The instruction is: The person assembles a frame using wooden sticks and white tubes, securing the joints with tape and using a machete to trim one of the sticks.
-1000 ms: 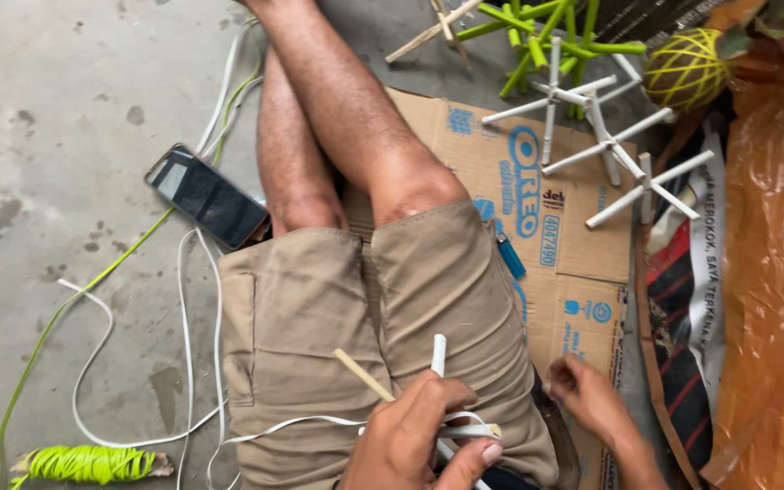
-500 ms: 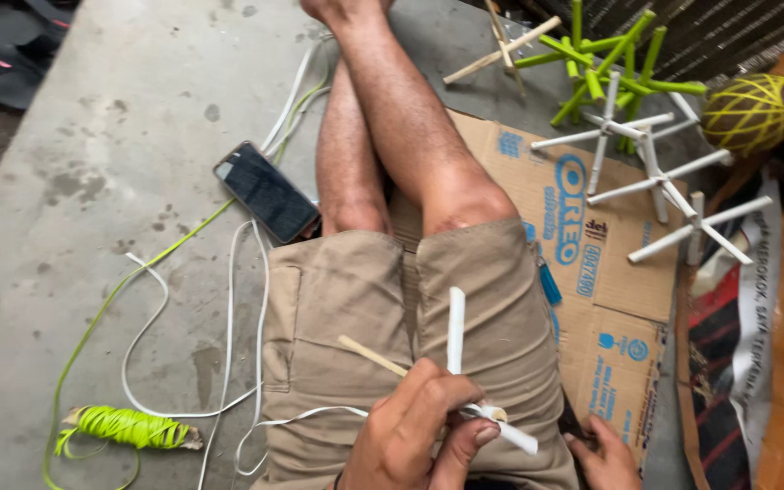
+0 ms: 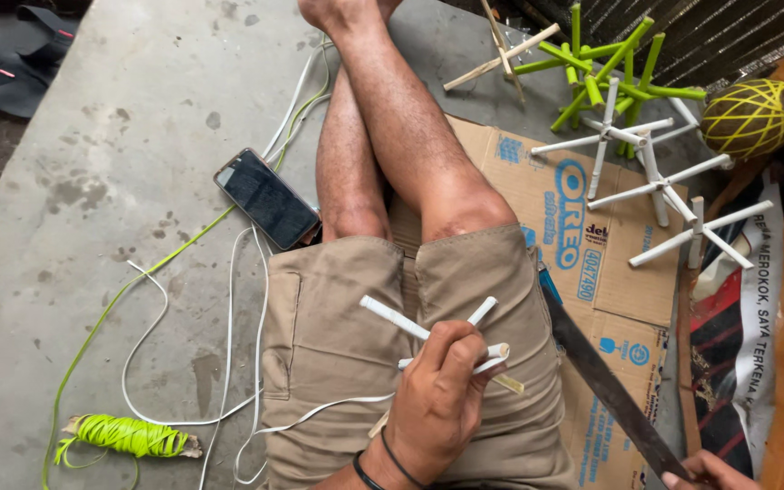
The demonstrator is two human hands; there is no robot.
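Left hand (image 3: 437,399) gripped crossed white sticks (image 3: 424,331) at lower centre; right hand (image 3: 710,470) held a long blade (image 3: 610,386), best kept angled clear of the fingers (image 3: 451,349).

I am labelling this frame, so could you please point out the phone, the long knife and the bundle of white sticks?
phone (image 3: 268,199), head view, middle of its dark screen.
long knife (image 3: 605,386), head view, middle of the blade.
white sticks (image 3: 394,318), head view, on the stick jutting left of the left hand (image 3: 436,408).

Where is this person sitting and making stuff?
Probably a home craft spot on a concrete floor. The left hand holds crossed white sticks, the right hand a long blade, with finished stick stars nearby.
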